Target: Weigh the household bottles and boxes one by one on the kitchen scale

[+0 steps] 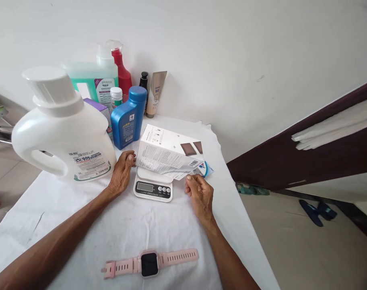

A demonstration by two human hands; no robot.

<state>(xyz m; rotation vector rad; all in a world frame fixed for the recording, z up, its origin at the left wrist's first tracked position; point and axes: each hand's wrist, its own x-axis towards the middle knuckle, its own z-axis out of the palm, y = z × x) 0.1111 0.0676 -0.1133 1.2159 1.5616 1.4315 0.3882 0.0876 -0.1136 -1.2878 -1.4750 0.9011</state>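
Both hands grip one white box (168, 155) by its ends: left hand (120, 174) pinches the near-left corner, right hand (200, 193) pinches the near-right corner by the barcode. Box sits tilted over a small white scale (153, 187), printed text on its near face, two brown squares on top. Large white jug (62, 133) stands just left of the left hand; blue bottle (128, 119) behind. Open cloth lies toward the person, apart from a pink watch (149, 264). Table edge (246, 225) runs close on the right.
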